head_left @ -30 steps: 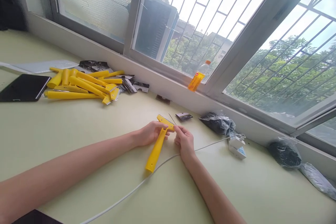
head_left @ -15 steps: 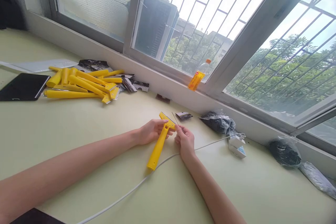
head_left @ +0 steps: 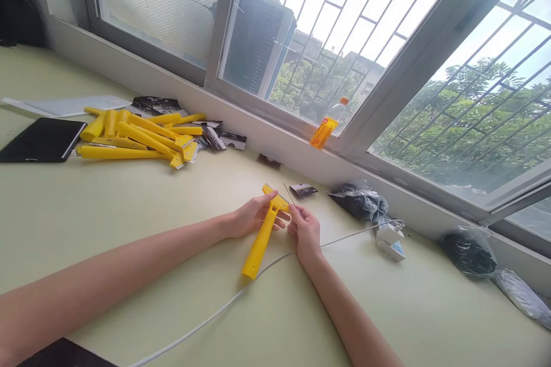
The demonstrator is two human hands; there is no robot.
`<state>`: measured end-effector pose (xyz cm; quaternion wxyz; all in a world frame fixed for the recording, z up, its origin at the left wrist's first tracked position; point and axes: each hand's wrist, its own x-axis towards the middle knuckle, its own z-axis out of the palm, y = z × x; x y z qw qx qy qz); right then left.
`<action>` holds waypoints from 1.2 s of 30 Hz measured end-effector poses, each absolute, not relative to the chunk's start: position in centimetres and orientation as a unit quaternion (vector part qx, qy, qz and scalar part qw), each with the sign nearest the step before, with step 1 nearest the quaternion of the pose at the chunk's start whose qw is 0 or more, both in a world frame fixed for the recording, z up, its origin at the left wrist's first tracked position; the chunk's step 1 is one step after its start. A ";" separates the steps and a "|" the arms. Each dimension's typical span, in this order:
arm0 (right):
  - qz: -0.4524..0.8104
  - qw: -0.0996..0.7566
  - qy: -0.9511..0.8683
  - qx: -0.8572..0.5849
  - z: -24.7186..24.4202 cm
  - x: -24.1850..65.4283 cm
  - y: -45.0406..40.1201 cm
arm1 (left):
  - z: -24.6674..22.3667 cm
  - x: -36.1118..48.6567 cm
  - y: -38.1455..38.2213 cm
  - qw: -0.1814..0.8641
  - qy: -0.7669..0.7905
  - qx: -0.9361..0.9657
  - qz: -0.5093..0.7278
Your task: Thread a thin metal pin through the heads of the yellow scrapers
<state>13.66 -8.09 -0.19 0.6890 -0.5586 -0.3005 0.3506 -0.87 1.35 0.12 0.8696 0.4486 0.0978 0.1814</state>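
Observation:
My left hand [head_left: 253, 217] grips a yellow scraper [head_left: 262, 241] by its wide head, with the thumb on top and fingers underneath. The scraper's handle slants down toward me, its end close to a white cable. At the right end of the head is my right hand [head_left: 306, 232], its fingers closed. A thin metal rod [head_left: 289, 194] sticks up out of it, like a screwdriver shaft; its handle end is hidden in the fingers. Behind the hands lies a small black printed card [head_left: 303, 190].
More yellow scrapers [head_left: 142, 137] lie piled at the left beside a black tablet [head_left: 43, 140]. The white cable [head_left: 206, 321] crosses the table to a white plug [head_left: 390, 235]. Plastic bags with black contents [head_left: 357, 200] lie along the wall. An orange-labelled bottle [head_left: 325, 132] stands on the sill.
My left thumb has shifted upward on the scraper's head. The scraper and my right hand with the rod stay nearly in place; the view has shifted slightly.

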 end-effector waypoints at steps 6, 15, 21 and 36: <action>0.349 0.683 -0.316 -0.558 -0.4 13.8 -8.1 | 0.6 -1.1 1.1 0.876 0.075 0.445 0.168; 0.349 0.662 -0.344 -0.567 -0.1 13.5 -8.3 | 0.7 -1.3 1.2 0.887 0.061 0.430 0.156; 0.337 0.655 -0.356 -0.575 0.0 13.4 -8.3 | 0.8 -1.5 1.0 0.876 0.080 0.444 0.169; 0.239 0.634 -0.388 -0.625 -0.6 13.2 -8.0 | 0.6 -1.2 0.7 0.861 0.152 0.418 0.245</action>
